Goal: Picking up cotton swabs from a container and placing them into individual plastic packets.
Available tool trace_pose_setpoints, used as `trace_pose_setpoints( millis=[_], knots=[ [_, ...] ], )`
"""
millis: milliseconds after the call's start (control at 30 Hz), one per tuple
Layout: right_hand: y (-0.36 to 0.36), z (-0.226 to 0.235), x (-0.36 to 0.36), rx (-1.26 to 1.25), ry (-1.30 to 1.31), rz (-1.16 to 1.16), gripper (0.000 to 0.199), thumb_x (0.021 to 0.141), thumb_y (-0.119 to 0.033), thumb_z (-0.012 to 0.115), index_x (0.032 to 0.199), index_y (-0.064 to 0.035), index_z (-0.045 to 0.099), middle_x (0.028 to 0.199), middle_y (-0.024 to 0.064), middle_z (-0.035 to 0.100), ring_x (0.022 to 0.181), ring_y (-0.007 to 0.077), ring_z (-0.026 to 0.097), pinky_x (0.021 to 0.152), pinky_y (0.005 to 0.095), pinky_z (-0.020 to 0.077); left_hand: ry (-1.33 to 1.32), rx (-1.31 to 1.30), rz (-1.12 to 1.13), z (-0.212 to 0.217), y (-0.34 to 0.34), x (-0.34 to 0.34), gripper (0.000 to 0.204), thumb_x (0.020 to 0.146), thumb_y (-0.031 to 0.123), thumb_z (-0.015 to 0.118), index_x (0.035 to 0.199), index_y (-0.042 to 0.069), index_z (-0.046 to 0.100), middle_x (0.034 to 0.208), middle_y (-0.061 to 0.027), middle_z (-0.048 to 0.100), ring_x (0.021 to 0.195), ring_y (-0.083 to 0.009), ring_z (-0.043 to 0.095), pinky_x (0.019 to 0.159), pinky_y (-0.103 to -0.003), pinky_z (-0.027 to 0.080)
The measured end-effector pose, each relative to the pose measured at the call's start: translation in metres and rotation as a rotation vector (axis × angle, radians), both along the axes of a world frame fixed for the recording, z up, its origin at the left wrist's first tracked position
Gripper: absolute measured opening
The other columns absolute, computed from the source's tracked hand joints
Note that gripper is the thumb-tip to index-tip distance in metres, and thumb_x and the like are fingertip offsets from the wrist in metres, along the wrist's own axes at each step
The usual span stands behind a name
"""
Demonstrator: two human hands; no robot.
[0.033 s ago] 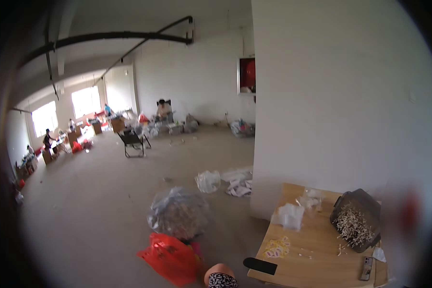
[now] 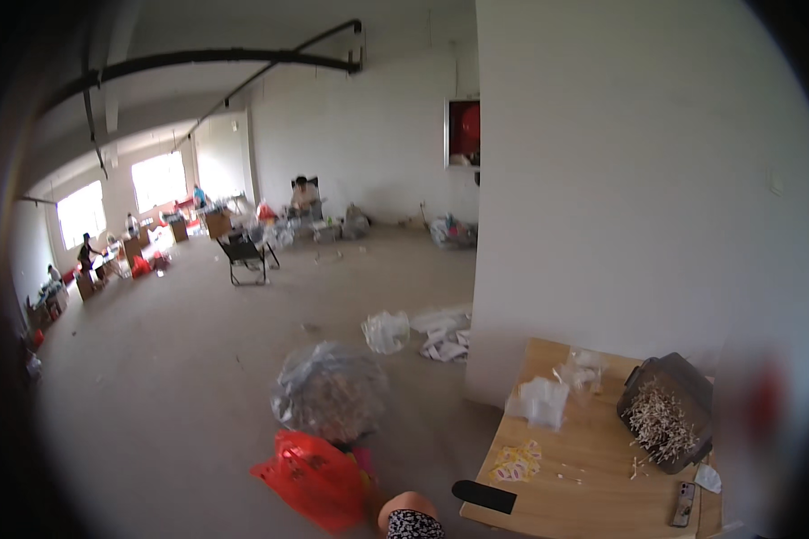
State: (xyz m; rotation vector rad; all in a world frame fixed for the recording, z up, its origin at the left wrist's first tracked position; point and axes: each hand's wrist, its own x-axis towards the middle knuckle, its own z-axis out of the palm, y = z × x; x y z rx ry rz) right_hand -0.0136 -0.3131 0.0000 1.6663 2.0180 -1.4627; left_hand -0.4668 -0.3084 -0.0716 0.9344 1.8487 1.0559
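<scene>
Neither of my hands shows in the head view, so what they hold or touch is hidden. A bare knee (image 2: 406, 505) with black-and-white patterned cloth (image 2: 414, 525) shows at the lower edge, beside a wooden table (image 2: 593, 440). On the table a dark grey bin (image 2: 661, 366) lies tipped, with many small white cotton swabs (image 2: 661, 420) in its mouth and a few spilled out. Yellow-and-white stickers or labels (image 2: 517, 461), clear plastic bags (image 2: 544, 402) and a phone (image 2: 683, 505) lie there too. A black flat strip (image 2: 484, 496) juts over the table's left edge.
A red plastic bag (image 2: 310, 485) and a large clear sack (image 2: 328, 395) stand on the floor left of the table. A white wall (image 2: 647, 180) rises behind it. Farther off are a folding chair (image 2: 245, 258) and several people at tables. A blurred pale shape (image 2: 773, 422) covers the right side.
The whole view has shifted very slightly, so the scene sits a little higher and more to the left. Nothing on the table has visibly moved.
</scene>
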Motion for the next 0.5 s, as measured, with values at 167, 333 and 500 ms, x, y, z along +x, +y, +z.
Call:
trace_pose_setpoints(
  millis=[167, 333, 500],
  knots=[
    [-0.039, -0.180, 0.008, -0.470, -0.228, 0.160, 0.050, 0.090, -0.044, 0.063, 0.123, -0.0054, 0.064, 0.108, 0.0127, 0.070, 0.100, 0.0256, 0.060, 0.084, 0.0442, 0.0477, -0.042, -0.190, -0.015, -0.046, -0.017, 0.005, 0.026, 0.090, 0.027, 0.065, 0.106, 0.008, 0.062, 0.109, -0.0163, 0.066, 0.096, -0.0299, 0.062, 0.082, -0.040, 0.049],
    [-0.096, -0.183, -0.031, -0.630, -0.257, 0.357, 0.059, 0.090, -0.050, 0.059, 0.125, -0.0033, 0.061, 0.115, 0.0171, 0.067, 0.108, 0.0324, 0.059, 0.088, 0.0464, 0.0469, 0.023, -0.457, 0.063, -0.065, -0.090, -0.034, 0.025, 0.090, 0.026, 0.064, 0.106, 0.007, 0.062, 0.107, -0.0155, 0.066, 0.094, -0.0286, 0.062, 0.081, -0.039, 0.049],
    [-0.086, -0.158, -0.071, -0.743, -0.131, 0.409, 0.060, 0.090, -0.051, 0.058, 0.126, -0.0029, 0.061, 0.117, 0.0180, 0.066, 0.110, 0.0336, 0.058, 0.089, 0.0468, 0.0467, 0.117, -0.606, 0.078, -0.049, -0.100, -0.087, 0.023, 0.091, 0.024, 0.063, 0.105, 0.006, 0.062, 0.105, -0.0147, 0.066, 0.093, -0.0273, 0.062, 0.080, -0.038, 0.050]
  ],
)
